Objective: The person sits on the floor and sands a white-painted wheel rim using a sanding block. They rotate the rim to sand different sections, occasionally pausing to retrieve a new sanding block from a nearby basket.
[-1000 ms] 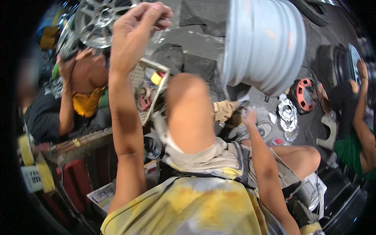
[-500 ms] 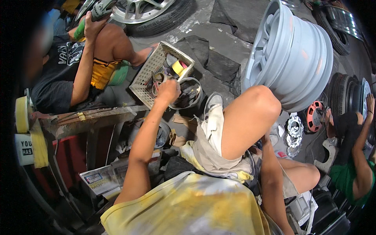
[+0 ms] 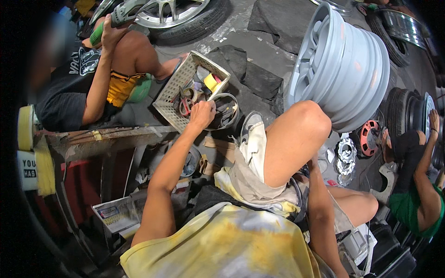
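My left hand (image 3: 202,115) is curled at the near right edge of a cream plastic basket (image 3: 174,76), next to a round grey bucket (image 3: 237,105). Its fingertips are hidden, so what they grip does not show. Inside the basket lie red-handled scissors (image 3: 186,103), a yellow tape roll (image 3: 212,82) and other small items. Dark scraps (image 3: 225,110) fill the bucket. My right hand (image 3: 314,162) is mostly covered by my raised knee; its fingers are out of sight. A large grey wheel rim (image 3: 354,69) stands beyond that knee.
A rusty metal frame (image 3: 111,141) runs along the left. One co-worker's hand (image 3: 111,34) holds a power tool (image 3: 124,13) at far left; another person in green (image 3: 417,208) works at right. A tyre with an alloy wheel (image 3: 190,28) lies behind. Dark cloth (image 3: 262,81) covers some floor.
My left hand has drawn slightly down towards me and its wrist has turned, uncovering more of the scissors. The basket and bucket stay where they were.
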`<state>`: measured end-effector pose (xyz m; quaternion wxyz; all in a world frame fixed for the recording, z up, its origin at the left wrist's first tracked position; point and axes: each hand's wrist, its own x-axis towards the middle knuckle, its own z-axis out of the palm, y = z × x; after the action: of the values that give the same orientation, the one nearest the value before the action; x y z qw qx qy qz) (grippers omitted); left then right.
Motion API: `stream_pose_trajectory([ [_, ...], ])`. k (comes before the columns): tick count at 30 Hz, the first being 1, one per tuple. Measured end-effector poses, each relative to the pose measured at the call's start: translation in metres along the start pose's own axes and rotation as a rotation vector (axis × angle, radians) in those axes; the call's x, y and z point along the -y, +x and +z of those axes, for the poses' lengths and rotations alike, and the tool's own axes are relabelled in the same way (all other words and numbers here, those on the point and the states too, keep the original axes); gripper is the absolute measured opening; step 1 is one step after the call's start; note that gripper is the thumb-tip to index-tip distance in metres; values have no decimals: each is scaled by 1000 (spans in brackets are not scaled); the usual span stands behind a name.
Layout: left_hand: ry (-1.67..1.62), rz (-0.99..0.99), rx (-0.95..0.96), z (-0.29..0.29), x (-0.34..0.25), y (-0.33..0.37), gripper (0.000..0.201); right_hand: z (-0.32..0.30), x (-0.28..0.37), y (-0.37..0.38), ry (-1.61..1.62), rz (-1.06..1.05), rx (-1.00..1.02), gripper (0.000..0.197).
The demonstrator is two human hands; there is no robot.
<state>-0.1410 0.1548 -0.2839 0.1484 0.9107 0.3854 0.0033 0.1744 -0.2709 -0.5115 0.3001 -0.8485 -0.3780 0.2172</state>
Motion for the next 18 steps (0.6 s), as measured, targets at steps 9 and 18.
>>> stream_pose_trajectory([
  [9, 341, 170, 173, 45, 9, 23, 9, -29, 44, 9, 77, -240, -169, 22],
  [18, -983, -496, 117, -24, 32, 0, 15, -27, 51, 6, 62, -124, -89, 21],
])
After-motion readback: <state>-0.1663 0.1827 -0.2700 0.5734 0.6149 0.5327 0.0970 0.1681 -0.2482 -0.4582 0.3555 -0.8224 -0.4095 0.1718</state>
